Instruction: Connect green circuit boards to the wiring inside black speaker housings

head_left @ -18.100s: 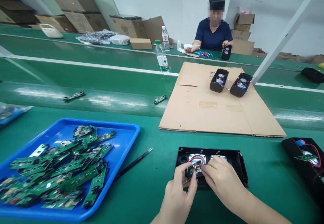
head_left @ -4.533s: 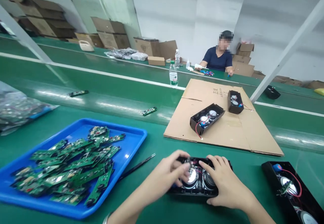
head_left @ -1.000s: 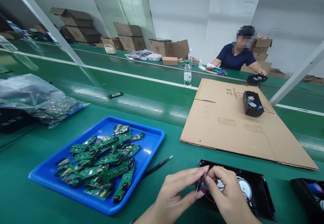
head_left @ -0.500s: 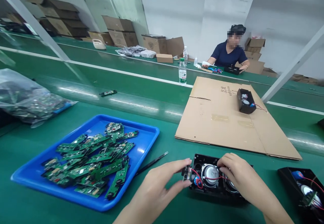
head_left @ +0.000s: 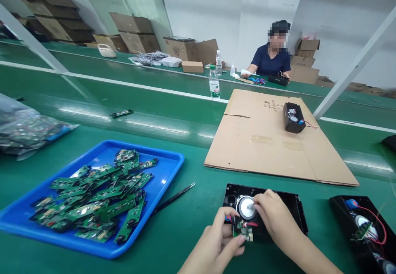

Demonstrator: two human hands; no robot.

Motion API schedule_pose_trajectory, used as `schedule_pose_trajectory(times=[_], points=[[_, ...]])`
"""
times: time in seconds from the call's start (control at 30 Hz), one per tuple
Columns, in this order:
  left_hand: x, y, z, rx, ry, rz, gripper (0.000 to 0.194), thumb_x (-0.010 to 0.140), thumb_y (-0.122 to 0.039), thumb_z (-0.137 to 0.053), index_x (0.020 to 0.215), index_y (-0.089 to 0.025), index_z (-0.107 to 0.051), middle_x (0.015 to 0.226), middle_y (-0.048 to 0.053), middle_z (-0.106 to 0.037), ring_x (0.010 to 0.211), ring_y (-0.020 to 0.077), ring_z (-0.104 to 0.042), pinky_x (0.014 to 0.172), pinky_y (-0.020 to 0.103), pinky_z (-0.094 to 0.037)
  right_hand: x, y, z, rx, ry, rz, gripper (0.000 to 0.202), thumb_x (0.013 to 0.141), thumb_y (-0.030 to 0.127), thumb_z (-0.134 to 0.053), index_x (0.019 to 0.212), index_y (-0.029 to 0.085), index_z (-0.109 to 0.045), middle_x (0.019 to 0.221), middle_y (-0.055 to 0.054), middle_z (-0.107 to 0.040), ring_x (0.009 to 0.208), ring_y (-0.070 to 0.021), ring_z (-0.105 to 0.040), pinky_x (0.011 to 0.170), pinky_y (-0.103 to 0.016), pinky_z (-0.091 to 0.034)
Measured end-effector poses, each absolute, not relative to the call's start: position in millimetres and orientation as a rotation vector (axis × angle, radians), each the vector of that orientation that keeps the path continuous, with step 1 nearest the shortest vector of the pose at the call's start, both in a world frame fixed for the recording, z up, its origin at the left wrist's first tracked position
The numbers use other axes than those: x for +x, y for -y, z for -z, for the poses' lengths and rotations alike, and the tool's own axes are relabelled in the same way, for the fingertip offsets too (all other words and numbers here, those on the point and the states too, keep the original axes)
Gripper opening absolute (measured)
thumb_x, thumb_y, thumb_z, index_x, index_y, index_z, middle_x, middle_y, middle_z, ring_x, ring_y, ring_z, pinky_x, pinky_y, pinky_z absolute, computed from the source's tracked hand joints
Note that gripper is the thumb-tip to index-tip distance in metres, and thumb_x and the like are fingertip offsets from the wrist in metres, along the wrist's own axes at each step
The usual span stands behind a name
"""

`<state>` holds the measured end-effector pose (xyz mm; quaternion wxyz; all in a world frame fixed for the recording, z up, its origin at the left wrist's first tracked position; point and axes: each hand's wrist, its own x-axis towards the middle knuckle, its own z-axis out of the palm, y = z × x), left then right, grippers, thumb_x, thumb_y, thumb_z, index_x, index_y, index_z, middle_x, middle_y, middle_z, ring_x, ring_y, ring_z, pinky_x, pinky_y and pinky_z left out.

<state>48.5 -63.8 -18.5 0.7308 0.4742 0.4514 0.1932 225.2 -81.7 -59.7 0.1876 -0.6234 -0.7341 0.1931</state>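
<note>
My left hand [head_left: 216, 241] pinches a small green circuit board [head_left: 243, 230] over the near left part of a black speaker case [head_left: 291, 201]. A short red wire [head_left: 250, 224] shows at the board. Just behind it in the case is a round silver speaker [head_left: 246, 208]. A blue part [head_left: 228, 218] shows beside my left fingers. My right hand [head_left: 274, 214] is closed, fingertips pressed together at the speaker's right edge; what they hold is hidden. The right hand and forearm cover part of the case.
Left stands a blue tray [head_left: 168, 173] of circuit boards, with black tweezers [head_left: 175, 197] beside it. Another open speaker case [head_left: 343, 216] lies at right. Ahead, a cardboard sheet [head_left: 260, 154] carries a third case [head_left: 293, 118]. A bottle [head_left: 214, 83] and a co-worker [head_left: 272, 59] are beyond.
My left hand has brought the circuit board right and nearer, turning it over the case's front edge. My right hand has shifted to the left speaker's edge. The view has turned slightly right.
</note>
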Motion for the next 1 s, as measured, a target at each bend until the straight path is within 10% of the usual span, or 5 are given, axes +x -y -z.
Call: schedule_pose_trajectory(times=[1.0], points=[[81,61,51,1.321,-1.067,-0.815,0.022,0.084,-0.029,-0.043,0.104,-0.02,-0.05,0.108,0.01,-0.062,0.097,0.0204,-0.062,0.082,0.032,-0.052,229,84,56,-1.685,1.864,-0.467,0.017,0.086,0.015,-0.04,0.071,0.017,-0.049,0.066,-0.002,-0.047,0.066,-0.0158,-0.044,0.058,-0.026,-0.038]])
